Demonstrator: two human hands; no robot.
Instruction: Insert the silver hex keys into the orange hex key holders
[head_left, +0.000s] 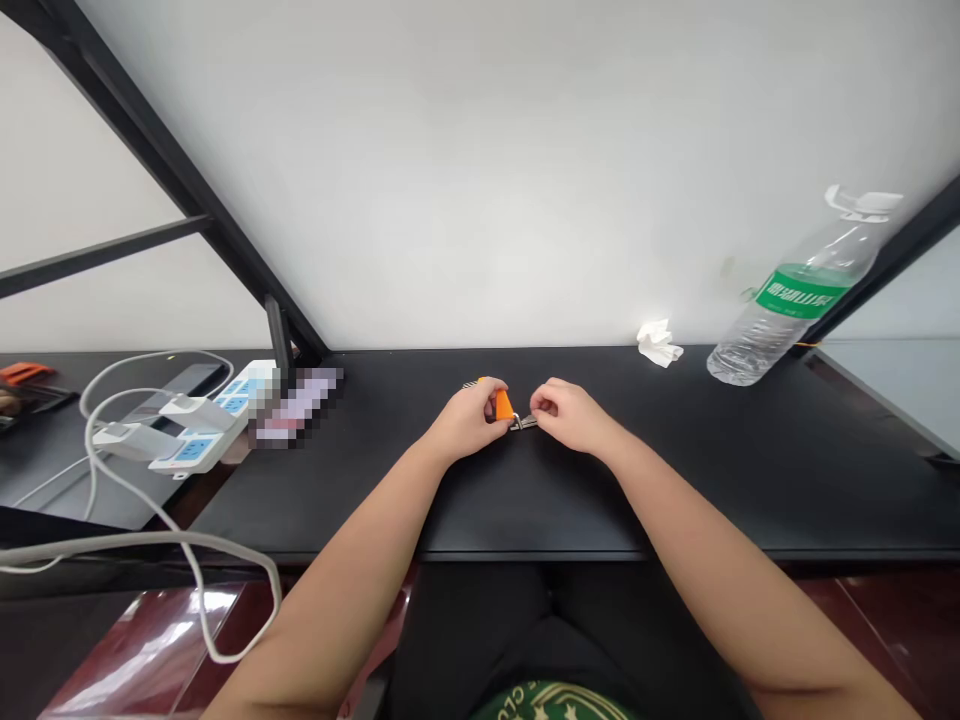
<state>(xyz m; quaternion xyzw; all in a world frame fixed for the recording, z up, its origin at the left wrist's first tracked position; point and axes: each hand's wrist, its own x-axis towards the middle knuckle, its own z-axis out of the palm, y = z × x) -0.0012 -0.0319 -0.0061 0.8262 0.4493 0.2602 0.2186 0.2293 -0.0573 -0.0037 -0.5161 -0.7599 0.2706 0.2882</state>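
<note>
Forearms [379, 520] converging, left hand [469, 420] grips an orange object [504, 405] and right hand [574, 414] pinches a metal piece [526, 422].

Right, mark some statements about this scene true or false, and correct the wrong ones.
1. The left hand has its grip on an orange object. True.
2. The right hand has bent fingers and is near the orange object. True.
3. A crumpled white tissue lies to the left of a plastic bottle. True.
4. Red wraps the bottle's middle. False: its label is green.
5. The two hands are far apart, one at each edge of the view. False: they are close together, over the black tabletop.
6. Nothing electrical is in view. False: a white power strip is at the left.
</note>
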